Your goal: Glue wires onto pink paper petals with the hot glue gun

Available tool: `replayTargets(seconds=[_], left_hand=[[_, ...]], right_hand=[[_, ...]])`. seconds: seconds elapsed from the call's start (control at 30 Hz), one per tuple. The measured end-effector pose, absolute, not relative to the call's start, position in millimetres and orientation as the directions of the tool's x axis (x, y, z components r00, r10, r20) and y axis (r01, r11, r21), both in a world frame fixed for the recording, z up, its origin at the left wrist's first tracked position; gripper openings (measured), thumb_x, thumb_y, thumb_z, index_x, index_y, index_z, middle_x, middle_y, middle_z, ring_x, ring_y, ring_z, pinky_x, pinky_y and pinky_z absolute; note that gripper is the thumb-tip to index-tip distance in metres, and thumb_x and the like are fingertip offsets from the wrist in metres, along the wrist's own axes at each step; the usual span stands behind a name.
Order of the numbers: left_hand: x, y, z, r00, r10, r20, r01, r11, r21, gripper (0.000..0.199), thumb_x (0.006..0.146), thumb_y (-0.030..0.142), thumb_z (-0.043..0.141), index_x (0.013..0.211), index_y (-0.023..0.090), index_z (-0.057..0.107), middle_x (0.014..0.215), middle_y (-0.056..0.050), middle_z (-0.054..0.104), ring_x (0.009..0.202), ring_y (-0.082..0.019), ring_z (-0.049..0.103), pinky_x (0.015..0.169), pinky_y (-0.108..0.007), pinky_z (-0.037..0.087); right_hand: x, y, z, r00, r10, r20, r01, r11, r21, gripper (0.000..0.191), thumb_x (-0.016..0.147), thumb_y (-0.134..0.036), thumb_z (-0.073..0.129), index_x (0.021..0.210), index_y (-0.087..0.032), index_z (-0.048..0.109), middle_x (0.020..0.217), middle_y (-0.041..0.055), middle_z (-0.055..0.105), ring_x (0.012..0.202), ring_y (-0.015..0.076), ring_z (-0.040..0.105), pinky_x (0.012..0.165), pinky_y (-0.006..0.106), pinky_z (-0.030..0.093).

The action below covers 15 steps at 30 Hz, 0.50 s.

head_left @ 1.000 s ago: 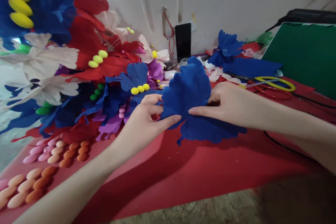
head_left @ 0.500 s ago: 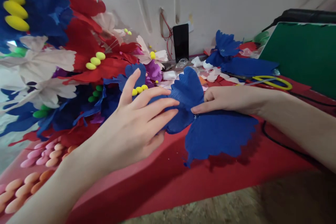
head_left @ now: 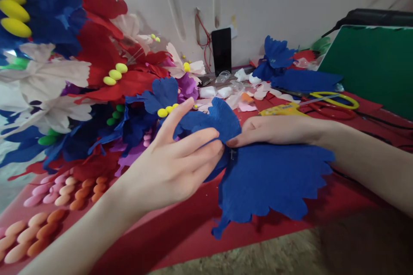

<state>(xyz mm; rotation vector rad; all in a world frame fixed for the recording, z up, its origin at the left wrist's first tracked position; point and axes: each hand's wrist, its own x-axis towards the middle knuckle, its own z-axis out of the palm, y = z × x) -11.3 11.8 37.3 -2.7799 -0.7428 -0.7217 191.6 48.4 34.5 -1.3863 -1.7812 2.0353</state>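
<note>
My right hand (head_left: 274, 131) pinches blue butterfly (head_left: 277, 180) at gathered middle, thumb on top. My left hand (head_left: 180, 167) half-curled, index finger raised, other fingertips against middle; thumb hidden, cannot tell if gripping. Butterfly held above red tabletop (head_left: 167, 240): matte, creased, jagged-edged wings, larger one spread toward me, small glossy spot at join. Beyond, upright black phone (head_left: 221, 51).

No text, number or brand name is legible in this workspace scene, the faint marks on a yellow tool (head_left: 281, 110) toward three o'clock too blurred to decipher.
</note>
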Motion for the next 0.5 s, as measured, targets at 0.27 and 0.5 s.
replayTargets(seconds=[0.27, 0.5], left_hand=[[-9.7, 6.4, 43.3, 0.918, 0.188, 0.349, 0.362, -0.757, -0.544, 0.05, 0.092, 0.002, 0.023, 0.071, 0.022, 0.064, 0.067, 0.006, 0.066, 0.086, -0.01, 0.061, 0.114, -0.043, 0.004], [-10.9, 7.2, 44.5, 0.845, 0.322, 0.427, 0.467, -0.833, -0.296, 0.045, 0.091, 0.005, 0.028, 0.065, 0.021, 0.062, 0.063, 0.006, 0.061, 0.079, -0.01, 0.062, 0.111, -0.046, 0.021]], right_hand=[[188.6, 49.1, 32.1, -0.539, 0.635, -0.553, 0.55, -0.232, -0.802, 0.04, 0.06, -0.043, 0.072, 0.04, -0.016, 0.05, 0.041, -0.0026, 0.048, 0.047, 0.008, 0.051, 0.041, 0.017, 0.038], [195.3, 55.2, 33.9, -0.551, 0.593, -0.587, 0.45, -0.382, -0.807, 0.03, 0.054, -0.035, 0.076, 0.046, -0.015, 0.055, 0.047, -0.0019, 0.056, 0.054, 0.0104, 0.058, 0.049, 0.018, 0.047]])
